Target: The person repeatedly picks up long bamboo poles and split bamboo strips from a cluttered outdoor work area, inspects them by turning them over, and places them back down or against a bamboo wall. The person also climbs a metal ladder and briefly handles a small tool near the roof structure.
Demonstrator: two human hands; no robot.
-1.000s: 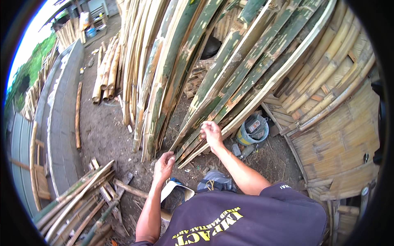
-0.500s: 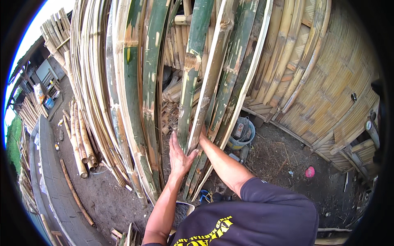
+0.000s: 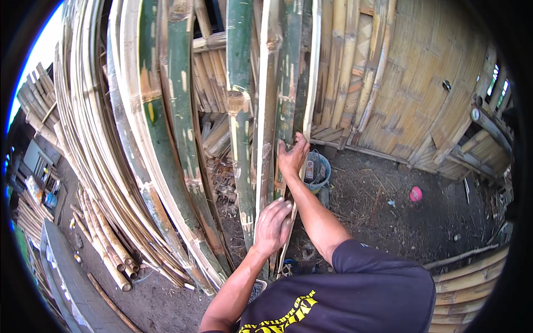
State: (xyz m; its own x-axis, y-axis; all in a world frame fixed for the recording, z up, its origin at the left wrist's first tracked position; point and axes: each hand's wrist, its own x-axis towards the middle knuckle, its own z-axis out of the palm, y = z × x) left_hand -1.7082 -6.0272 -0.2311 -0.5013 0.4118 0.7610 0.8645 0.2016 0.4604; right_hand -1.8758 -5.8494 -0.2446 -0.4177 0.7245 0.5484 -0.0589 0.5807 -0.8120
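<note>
Long split bamboo strips, green-skinned with pale cut edges, lean upright in front of me. My right hand [image 3: 293, 156] is around the edge of a green bamboo strip [image 3: 287, 91] on the right side, thumb to its left and fingers to its right. Lower down, my left hand [image 3: 272, 226] lies against the lower part of the strips, its fingers loosely bent. Just left of my hands stand a brownish bamboo strip [image 3: 268, 94] and a wide green strip [image 3: 239, 61]. The strips' lower ends are partly hidden by my hands and shirt.
More bamboo strips [image 3: 161, 127] lean at the left, beside a stack of round bamboo poles [image 3: 105, 236] on the ground. A blue bucket [image 3: 323, 172] stands right of my hands. Behind is a woven bamboo wall [image 3: 416, 83]; a pink object [image 3: 416, 193] lies on the soil.
My right hand has come up from behind the brownish strip to the rightmost strips. My left hand has shifted right, off the green strip. The view has turned rightward.
</note>
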